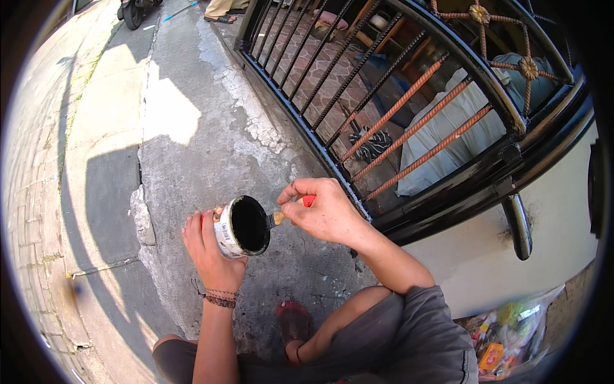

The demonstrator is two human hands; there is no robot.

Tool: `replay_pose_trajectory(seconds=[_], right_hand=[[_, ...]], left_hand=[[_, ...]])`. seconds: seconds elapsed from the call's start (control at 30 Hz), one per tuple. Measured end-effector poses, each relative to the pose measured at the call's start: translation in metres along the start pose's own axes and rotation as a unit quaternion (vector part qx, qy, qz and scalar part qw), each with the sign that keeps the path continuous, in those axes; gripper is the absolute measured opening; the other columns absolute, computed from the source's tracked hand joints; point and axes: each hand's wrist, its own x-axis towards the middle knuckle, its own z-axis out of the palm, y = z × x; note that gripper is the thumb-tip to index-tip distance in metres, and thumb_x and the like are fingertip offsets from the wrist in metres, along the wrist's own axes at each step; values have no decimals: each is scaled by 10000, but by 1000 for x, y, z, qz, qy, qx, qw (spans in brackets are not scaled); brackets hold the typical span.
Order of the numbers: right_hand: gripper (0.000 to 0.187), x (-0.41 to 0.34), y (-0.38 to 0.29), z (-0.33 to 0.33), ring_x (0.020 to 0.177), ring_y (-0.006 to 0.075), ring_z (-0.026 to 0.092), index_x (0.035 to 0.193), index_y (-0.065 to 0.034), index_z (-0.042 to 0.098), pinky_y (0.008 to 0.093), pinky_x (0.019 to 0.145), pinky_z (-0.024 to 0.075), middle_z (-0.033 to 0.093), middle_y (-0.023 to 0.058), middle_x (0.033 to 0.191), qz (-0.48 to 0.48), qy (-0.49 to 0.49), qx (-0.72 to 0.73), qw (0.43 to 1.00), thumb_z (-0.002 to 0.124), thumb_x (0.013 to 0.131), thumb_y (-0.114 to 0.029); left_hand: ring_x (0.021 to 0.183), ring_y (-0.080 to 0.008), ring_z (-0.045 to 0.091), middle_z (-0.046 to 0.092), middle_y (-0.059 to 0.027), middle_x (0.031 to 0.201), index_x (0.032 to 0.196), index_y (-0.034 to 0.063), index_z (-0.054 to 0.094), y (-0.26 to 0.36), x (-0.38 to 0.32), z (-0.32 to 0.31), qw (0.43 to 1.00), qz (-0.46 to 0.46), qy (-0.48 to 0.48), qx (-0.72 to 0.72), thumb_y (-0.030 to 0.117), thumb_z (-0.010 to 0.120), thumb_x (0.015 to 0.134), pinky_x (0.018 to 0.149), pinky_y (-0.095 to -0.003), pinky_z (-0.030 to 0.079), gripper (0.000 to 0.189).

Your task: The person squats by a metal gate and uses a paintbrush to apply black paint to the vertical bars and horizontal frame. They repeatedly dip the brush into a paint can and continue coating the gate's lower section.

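My left hand (212,252) grips a paint can (225,234) from its left side, its open mouth tilted toward me. Black paint (248,224) darkens the can's inside. In my right hand (326,210) is a paintbrush (278,219) with a red and wooden handle, held between thumb and fingers. The brush's ferrule lies at the can's right rim; its bristle tips are hidden against the dark inside. Right of my hands stands a metal gate (331,158). Most of its twisted bars are black, while several bars (407,129) near me are reddish brown.
Cracked concrete (192,168) lies below my hands. A pale wall (460,259) with a black metal stub (518,228) is at right, above a clear plastic bag of wrappers (508,331). Behind the gate are pale cloth (441,139) and a striped cloth (371,144). A person's foot (220,19) and a motorcycle wheel (132,15) appear far ahead.
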Motion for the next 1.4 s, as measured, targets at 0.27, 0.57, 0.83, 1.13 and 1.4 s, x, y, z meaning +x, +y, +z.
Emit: replay_pose_trajectory(seconds=[0.27, 0.57, 0.83, 1.13, 1.4], right_hand=[[175, -3, -3, -5, 652, 61, 603, 1030, 11, 753, 267, 590, 491, 704, 31, 738, 27, -35, 22, 999, 708, 917, -116], [194, -14, 6, -8, 661, 230, 685, 1021, -11, 763, 365, 639, 534, 732, 105, 784, -111, -19, -10, 994, 767, 876, -138], [186, -19, -3, -16, 842, 341, 715, 946, -9, 786, 427, 754, 555, 696, 143, 881, -171, -108, -55, 978, 765, 774, -76], [213, -11, 9, -35, 761, 208, 719, 1062, -7, 772, 340, 685, 559, 747, 93, 879, -40, -89, 99, 990, 730, 880, -109], [304, -16, 71, -35, 782, 161, 724, 1239, 59, 674, 268, 585, 561, 735, 168, 1058, 84, 73, 339, 934, 619, 1047, -171]], left_hand=[[1439, -447, 424, 489, -224, 1474, 1480, 49, 465, 4, -3, -3, 1000, -18, -2, -9, 39, 933, 493, 1249, -598, 260, 1093], [1417, -439, 442, 500, -225, 1457, 1471, 42, 477, 3, -5, -4, 999, -23, -5, -41, 35, 916, 490, 1241, -594, 268, 1076], [1394, -442, 455, 510, -234, 1439, 1455, 23, 482, 1, -2, -6, 999, -18, 15, -33, 49, 908, 493, 1232, -584, 278, 1052], [1327, -430, 508, 551, -212, 1395, 1445, 15, 486, -6, 0, -12, 999, -37, 21, -10, 41, 940, 462, 1147, -498, 406, 1083], [1308, -415, 544, 572, -204, 1386, 1473, 15, 468, -19, -6, -21, 992, -87, -15, -93, 46, 963, 468, 1119, -470, 435, 1122]])
